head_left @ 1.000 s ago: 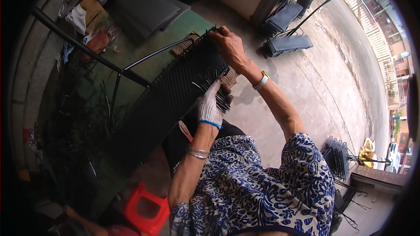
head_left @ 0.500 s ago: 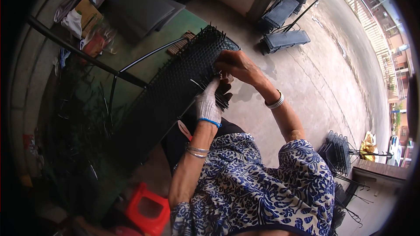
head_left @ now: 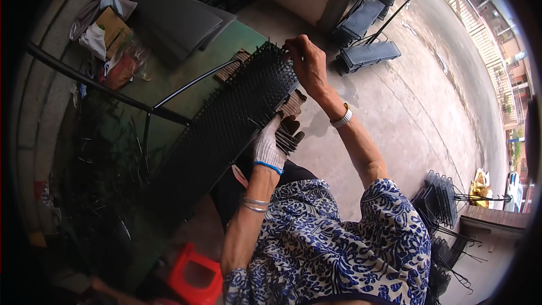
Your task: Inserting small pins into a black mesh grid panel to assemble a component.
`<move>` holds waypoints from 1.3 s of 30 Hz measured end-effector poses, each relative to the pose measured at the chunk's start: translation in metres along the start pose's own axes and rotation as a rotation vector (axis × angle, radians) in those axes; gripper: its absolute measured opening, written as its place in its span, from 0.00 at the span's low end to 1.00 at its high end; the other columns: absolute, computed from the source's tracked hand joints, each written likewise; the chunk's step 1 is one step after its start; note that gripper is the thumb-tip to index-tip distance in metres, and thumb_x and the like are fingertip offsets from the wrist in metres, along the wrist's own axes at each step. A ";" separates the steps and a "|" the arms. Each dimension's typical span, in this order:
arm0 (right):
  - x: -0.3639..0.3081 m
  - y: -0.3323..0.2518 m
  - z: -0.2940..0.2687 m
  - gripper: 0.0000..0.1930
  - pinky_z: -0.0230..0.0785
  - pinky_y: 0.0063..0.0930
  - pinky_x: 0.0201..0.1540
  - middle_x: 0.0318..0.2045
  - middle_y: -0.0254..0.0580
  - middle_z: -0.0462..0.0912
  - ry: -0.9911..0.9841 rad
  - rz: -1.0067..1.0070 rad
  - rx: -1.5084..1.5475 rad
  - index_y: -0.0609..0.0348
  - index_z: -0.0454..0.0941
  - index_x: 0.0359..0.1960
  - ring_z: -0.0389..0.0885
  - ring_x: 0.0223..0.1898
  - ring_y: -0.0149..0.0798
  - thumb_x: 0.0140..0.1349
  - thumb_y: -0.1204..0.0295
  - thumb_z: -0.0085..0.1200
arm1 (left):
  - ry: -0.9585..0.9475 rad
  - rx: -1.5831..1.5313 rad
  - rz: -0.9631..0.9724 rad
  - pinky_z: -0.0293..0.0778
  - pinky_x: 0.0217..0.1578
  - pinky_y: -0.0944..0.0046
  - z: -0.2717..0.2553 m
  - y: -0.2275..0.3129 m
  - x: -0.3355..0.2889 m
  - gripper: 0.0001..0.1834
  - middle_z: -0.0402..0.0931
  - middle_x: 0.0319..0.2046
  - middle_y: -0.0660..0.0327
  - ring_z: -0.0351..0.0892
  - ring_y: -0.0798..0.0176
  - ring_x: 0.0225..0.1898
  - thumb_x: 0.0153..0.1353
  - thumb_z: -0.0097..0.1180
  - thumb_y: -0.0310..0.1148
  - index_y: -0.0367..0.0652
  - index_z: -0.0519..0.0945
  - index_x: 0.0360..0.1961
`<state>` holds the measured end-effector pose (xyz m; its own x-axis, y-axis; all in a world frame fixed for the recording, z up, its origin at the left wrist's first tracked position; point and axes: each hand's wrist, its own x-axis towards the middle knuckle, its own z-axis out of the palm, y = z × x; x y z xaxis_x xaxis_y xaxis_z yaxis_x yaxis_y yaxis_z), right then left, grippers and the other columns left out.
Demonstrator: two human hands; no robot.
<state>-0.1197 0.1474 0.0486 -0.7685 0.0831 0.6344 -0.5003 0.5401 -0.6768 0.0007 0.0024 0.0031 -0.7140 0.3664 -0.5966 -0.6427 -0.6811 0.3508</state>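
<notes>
Diagonally across the green table (head_left: 245, 33) lies a long black mesh piece (head_left: 228, 104), its upper end pointing away to the right and its lower part fading into shadow near the person's left side. Short dark spikes stand up in a row along its far long edge and at the upper end. The right hand (head_left: 309, 63), bare, is at that upper end, its thumb and fingers drawn close together against the mesh corner; whether they pinch a strip or only touch the edge, I cannot tell. A watch (head_left: 342, 116) circles the right wrist. The left hand (head_left: 269, 144), in a pale knitted glove with a blue cuff, is curled around a bunch of thin dark strips (head_left: 289, 146) just beside the near long edge of the mesh. Bracelets (head_left: 255, 203) sit on the left forearm. A ribbed brown piece (head_left: 294, 103) shows from under the mesh between the two hands. Beyond the far edge, a black metal frame (head_left: 107, 86) reaches toward the mesh from the left, with a thinner rod branching off it. Grey sheets (head_left: 175, 20) are stacked farther back on the table, and a red stool (head_left: 212, 289) stands below, left of the person's patterned shirt (head_left: 339, 243).
</notes>
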 end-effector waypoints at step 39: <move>-0.034 -0.040 -0.033 0.11 0.68 0.27 0.33 0.26 0.41 0.79 -0.677 0.370 0.030 0.62 0.78 0.38 0.76 0.28 0.30 0.61 0.67 0.56 | 0.164 0.129 0.178 0.71 0.19 0.67 0.027 0.013 -0.026 0.11 0.78 0.24 0.63 0.76 0.67 0.22 0.61 0.59 0.38 0.42 0.80 0.38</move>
<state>-0.0606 0.1505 0.0671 -0.9595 -0.2816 0.0045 -0.1662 0.5532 -0.8163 0.0030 0.0012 0.0429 -0.7712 0.1337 -0.6224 -0.5486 -0.6355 0.5432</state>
